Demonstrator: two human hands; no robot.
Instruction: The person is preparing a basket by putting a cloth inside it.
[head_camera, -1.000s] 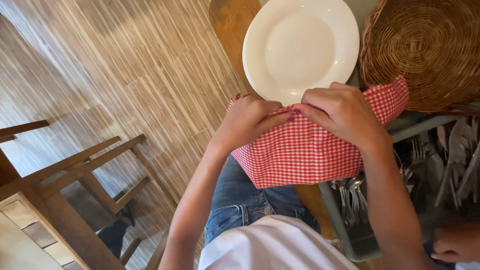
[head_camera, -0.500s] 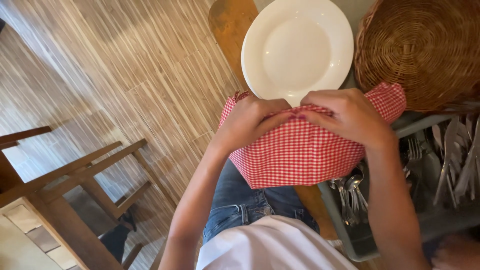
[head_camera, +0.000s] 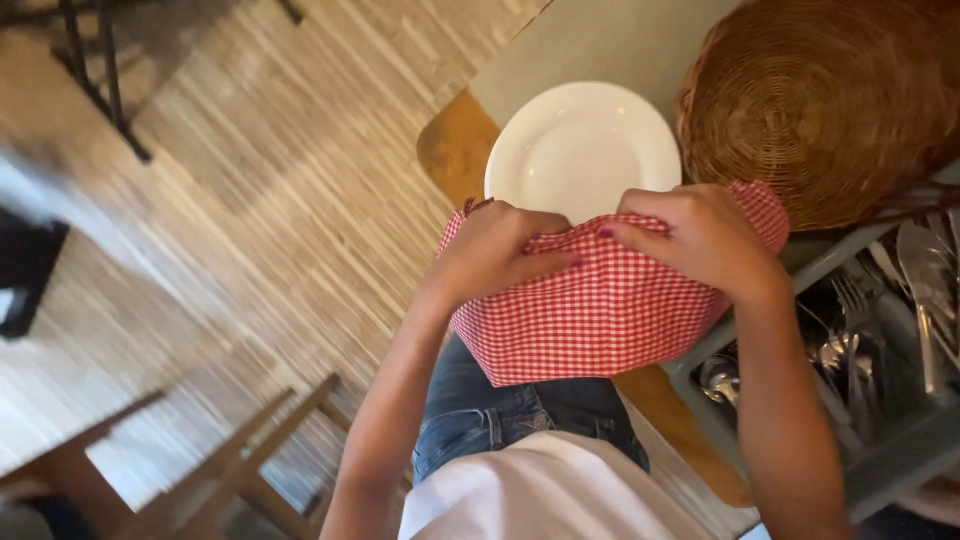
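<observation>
Both hands pinching red-and-white gingham napkin (head_camera: 600, 310) along its top fold: left hand (head_camera: 495, 250) fingers closed on cloth near left corner, right hand (head_camera: 705, 240) fingers closed on it near right corner. Napkin held up off worktop (head_camera: 600, 45), lower half hanging below fingers over jeans (head_camera: 500, 415). White plate (head_camera: 580, 150) just beyond fingers, bare. Wicker basket (head_camera: 825, 100) right of plate, grey cutlery tray (head_camera: 880, 350) under right wrist. Looks mid-fold: one fold made, napkin not yet set down.
</observation>
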